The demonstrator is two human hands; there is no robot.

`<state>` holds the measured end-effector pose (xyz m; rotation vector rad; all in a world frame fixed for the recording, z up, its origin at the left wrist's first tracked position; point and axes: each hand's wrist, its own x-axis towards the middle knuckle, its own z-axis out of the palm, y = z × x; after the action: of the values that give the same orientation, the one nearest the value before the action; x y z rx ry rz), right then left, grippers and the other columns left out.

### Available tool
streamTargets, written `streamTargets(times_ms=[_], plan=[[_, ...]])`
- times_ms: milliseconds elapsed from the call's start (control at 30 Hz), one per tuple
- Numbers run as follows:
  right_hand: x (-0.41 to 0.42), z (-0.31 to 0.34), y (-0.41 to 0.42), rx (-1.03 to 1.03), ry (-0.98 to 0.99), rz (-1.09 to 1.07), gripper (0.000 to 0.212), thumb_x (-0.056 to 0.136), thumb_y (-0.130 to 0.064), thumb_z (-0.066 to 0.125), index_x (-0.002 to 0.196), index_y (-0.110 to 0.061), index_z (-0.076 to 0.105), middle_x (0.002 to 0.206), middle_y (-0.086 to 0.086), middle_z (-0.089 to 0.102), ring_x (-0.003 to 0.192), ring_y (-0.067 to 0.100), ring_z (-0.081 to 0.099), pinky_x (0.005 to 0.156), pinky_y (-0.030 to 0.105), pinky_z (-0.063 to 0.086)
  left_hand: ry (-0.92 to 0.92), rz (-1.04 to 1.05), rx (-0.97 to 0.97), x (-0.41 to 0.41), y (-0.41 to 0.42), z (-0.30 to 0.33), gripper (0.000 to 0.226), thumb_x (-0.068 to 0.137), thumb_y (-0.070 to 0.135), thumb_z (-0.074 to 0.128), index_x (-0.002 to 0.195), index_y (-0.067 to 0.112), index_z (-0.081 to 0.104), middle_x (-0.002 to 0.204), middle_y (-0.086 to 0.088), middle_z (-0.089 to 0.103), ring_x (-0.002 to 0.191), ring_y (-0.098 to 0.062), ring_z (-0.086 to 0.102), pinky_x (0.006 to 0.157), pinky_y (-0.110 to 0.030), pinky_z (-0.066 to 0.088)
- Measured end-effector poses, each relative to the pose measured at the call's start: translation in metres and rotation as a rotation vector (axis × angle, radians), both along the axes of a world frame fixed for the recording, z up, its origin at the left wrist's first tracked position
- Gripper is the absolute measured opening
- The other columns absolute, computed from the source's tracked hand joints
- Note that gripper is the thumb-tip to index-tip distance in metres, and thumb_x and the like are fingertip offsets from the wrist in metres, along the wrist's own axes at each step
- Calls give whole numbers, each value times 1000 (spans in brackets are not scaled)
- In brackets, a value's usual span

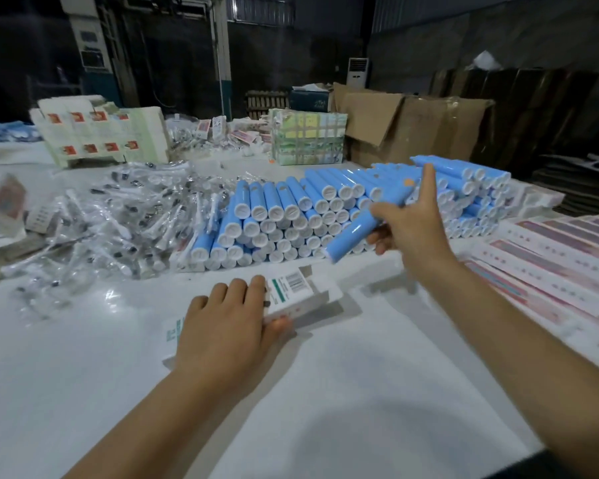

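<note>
the blue tube [360, 226] that my right fingers [428, 183] are gripping is looking like smooth plastic, glossy enough to be catching a pale streak of light along its side. the stacked tubes [284, 205] behind it are showing the same sleek blue skin, and their caps [277, 213] are looking like matt white plastic. under my left fingers [237, 288] the carton [305, 293] is looking like thin white printed card. the surface [325, 392] is shining smooth and white, throwing back soft reflections. the pile of wrapped pieces [118, 219] is glinting in clear, crinkled film. the flat cartons [550, 257] are showing printed card with a faint sheen. the boxes [412, 122] are looking like dull brown cardboard, matt.
</note>
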<state>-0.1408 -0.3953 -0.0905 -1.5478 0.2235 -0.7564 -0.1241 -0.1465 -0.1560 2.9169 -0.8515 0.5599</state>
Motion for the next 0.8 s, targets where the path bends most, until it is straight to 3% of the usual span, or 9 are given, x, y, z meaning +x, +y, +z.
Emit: streamTargets(times_ms=[200,333,400,500,600,700,800], plan=[[-17,-56,45,240,3,-58,66,84,-3,64,134,-29,30,67,3,67,47,19,62,42,25,47,-24,21,-2,-5,5,-7,75,84,69,11,142,23,27,126,3,48,112,-22,45,88,-36,35],[-25,-70,67,43,68,-9,15,89,-15,62,97,-25,69,65,-11,65,46,1,49,40,15,39,-29,15,-42,-6,4,-9,67,91,65,20,142,22,24,128,1,46,112,-24,43,88,-37,33],[-28,-74,73,-14,137,-1,25,92,-21,57,75,-29,75,61,-14,61,44,0,46,40,12,35,-26,2,-48,-8,5,-9,65,92,63,26,141,20,26,127,0,46,110,-24,42,88,-39,33],[-30,-68,71,70,154,-15,18,90,-17,59,82,-19,75,59,2,52,40,6,41,37,14,31,3,-9,-51,-7,9,-8,62,92,63,31,136,19,31,123,-2,47,107,-25,43,87,-40,32],[-28,-56,68,64,153,-75,17,89,-16,57,87,-13,73,61,4,52,44,10,41,36,14,31,33,5,-2,-7,9,-7,61,93,62,33,134,16,33,124,-5,47,109,-27,42,88,-42,32],[-20,-40,78,-89,133,-40,22,91,-16,53,82,-15,73,55,-5,55,44,4,44,33,13,30,58,-7,39,-7,8,-6,62,94,60,34,134,12,34,125,-9,47,110,-29,42,89,-44,32],[-4,-21,110,-350,64,126,25,93,-14,54,76,-20,72,60,-4,62,50,1,50,41,14,40,84,-22,73,-8,7,-4,63,95,57,35,136,9,35,126,-12,47,112,-31,42,91,-46,32]])
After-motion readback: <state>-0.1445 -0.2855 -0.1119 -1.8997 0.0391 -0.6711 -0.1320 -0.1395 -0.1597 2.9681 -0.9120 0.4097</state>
